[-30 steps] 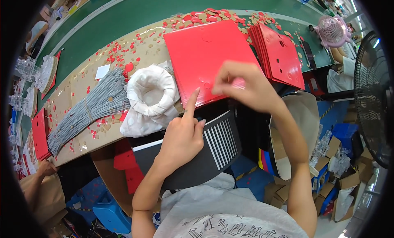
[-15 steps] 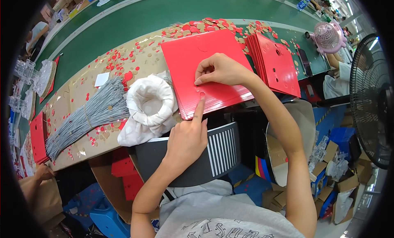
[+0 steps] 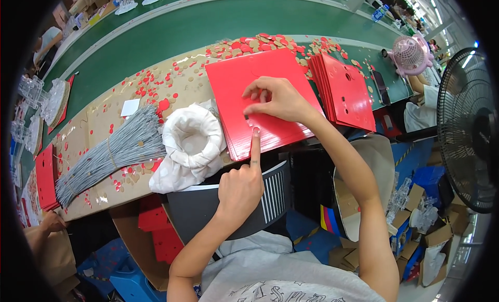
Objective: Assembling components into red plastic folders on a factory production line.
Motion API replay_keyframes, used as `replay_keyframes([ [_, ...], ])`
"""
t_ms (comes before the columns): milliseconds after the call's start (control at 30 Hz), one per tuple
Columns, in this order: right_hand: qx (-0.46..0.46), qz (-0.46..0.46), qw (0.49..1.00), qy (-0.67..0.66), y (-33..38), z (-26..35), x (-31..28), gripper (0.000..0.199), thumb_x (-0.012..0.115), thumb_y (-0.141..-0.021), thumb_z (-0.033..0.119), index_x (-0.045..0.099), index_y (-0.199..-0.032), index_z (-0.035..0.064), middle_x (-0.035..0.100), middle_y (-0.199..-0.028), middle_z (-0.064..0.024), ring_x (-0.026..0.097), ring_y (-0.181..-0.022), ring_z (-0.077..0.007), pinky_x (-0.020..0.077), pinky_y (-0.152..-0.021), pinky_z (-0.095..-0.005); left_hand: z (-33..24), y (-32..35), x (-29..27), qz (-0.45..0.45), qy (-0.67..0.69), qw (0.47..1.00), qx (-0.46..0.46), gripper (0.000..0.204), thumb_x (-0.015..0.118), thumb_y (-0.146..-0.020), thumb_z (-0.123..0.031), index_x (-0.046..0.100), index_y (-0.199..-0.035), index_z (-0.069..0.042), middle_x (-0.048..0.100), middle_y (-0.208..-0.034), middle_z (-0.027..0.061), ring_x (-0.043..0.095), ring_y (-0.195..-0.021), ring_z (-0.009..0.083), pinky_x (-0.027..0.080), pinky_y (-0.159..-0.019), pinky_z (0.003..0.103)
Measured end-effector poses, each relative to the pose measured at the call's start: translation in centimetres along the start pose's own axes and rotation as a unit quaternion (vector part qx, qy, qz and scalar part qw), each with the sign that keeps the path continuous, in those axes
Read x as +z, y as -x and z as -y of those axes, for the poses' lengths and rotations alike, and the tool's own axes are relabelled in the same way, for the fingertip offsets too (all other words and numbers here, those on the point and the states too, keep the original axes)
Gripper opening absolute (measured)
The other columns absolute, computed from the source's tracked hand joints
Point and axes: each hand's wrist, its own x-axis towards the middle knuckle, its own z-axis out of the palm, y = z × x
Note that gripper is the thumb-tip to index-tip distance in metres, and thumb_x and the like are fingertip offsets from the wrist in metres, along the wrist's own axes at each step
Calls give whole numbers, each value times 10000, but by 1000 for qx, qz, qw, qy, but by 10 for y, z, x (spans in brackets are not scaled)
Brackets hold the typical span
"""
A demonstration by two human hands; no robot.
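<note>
A stack of glossy red sheets (image 3: 278,65) lies at the table's front edge, square-cornered, with cut lines on the top sheet. My left hand (image 3: 241,190) rests at its near edge, the index finger stretched out and its tip touching the top sheet beside a rounded cut mark. The other left fingers are curled in, holding nothing visible. Over the sheet, my right hand (image 3: 278,98) is loosely bent, thumb and fingers apart and nothing seen between them. Next to the right thumb tip shows a small dark hole (image 3: 246,117) in the sheet.
Left of the stack are a white cloth-wrapped ring (image 3: 191,135) and a bundle of grey wire ties (image 3: 112,151). Red and brown discs (image 3: 254,44) litter the table. Punched red sheets (image 3: 345,94) lean at right, near a black fan (image 3: 470,130). Another person's hand (image 3: 53,221) is at far left.
The right thumb and fingers have spread from a pinch, and the dark hole now shows beside the thumb. My left fingertip stays on the sheet. The whole view has shifted slightly.
</note>
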Motion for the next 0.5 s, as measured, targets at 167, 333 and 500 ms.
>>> replay_keyframes([
  [167,-105,-167,926,321,-3,-29,-7,237,684,-886,180,719,-1112,115,613,-1122,-78,626,-977,-224,537,-830,-360,-1,1,2,-6,4,1000,7,965,631,-643,-36,261,-1531,50,482,-443,49,528,-356,198,465,-387,355],
  [333,-121,-211,903,354,-10,-43,-12,239,665,-878,186,728,-1100,121,623,-1097,-65,586,-1048,-245,525,-854,-384,1,1,4,-8,4,1000,5,964,626,-633,-27,280,-1531,37,478,-438,47,527,-354,198,466,-385,357],
  [500,-88,-209,937,266,-12,-40,-6,202,654,-848,81,764,-1016,95,639,-1163,-88,630,-1055,-255,527,-914,-377,1,0,6,-22,26,999,7,935,624,-646,-24,304,-1522,37,481,-439,53,537,-360,206,467,-387,356],
])
